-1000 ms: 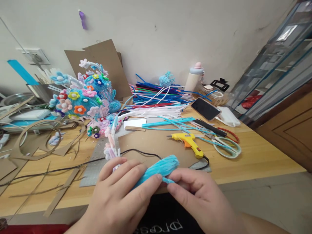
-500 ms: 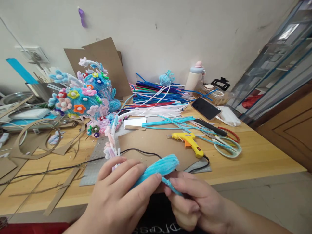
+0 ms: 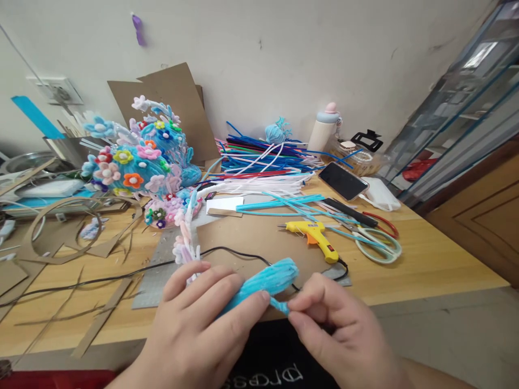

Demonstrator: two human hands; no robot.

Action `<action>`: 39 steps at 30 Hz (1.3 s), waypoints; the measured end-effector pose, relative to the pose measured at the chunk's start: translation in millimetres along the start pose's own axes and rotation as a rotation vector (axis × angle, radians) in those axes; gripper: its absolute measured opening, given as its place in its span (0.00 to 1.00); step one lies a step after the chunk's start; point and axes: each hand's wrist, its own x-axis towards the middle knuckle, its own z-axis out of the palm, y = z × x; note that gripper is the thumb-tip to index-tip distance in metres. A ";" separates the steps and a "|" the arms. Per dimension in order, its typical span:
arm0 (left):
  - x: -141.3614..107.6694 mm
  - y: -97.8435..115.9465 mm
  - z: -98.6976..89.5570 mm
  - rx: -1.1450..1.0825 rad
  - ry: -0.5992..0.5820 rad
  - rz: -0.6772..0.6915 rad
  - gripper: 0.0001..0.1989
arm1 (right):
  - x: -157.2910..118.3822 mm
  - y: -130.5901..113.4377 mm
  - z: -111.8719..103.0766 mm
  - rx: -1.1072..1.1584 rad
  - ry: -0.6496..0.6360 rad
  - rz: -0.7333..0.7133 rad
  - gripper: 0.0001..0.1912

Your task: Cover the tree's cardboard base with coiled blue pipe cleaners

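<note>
My left hand (image 3: pixel 206 319) is wrapped round a bundle of light-blue pipe cleaners (image 3: pixel 270 278), its rounded end sticking out past the index finger. From the underside of the bundle a short blue pipe cleaner end (image 3: pixel 279 306) juts to the right. My right hand (image 3: pixel 330 319) pinches the tip of that end between thumb and forefinger. The left fingers hide the rest of the bundle. Both hands are in front of the table edge, just short of a brown cardboard sheet (image 3: pixel 231 235).
A yellow glue gun (image 3: pixel 314 235) lies on the cardboard with its black cord running left. Scissors (image 3: pixel 377 246), a phone (image 3: pixel 343 181) and loose blue pipe cleaners are at right. A flower-covered blue craft piece (image 3: pixel 141 162) stands left, with a pipe cleaner pile (image 3: pixel 259 159) behind.
My right hand has turned and moved slightly right, now pinching the tip of the blue pipe cleaner end. My left hand has kept its hold on the bundle.
</note>
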 end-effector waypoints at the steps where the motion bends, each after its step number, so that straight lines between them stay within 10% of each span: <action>1: 0.3 -0.1 -0.1 0.006 0.000 -0.002 0.09 | 1.2 -2.2 -1.6 -0.048 -0.004 -0.003 0.04; 8: -8.6 -1.0 3.0 -0.034 -0.032 -0.011 0.16 | 8.0 -15.5 -14.0 -0.452 -0.005 -0.356 0.07; 18: -12.9 -2.1 5.8 -0.054 -0.032 0.017 0.19 | 22.0 -27.4 -25.4 -0.454 -0.056 -0.327 0.09; 28: -4.7 -2.6 -2.8 -0.046 -0.086 0.089 0.17 | 25.1 -33.5 -29.0 -0.333 -0.083 -0.080 0.13; 39: -9.1 -4.0 1.6 -0.095 -0.051 0.052 0.18 | 31.4 -19.2 -31.1 0.507 -0.433 0.483 0.15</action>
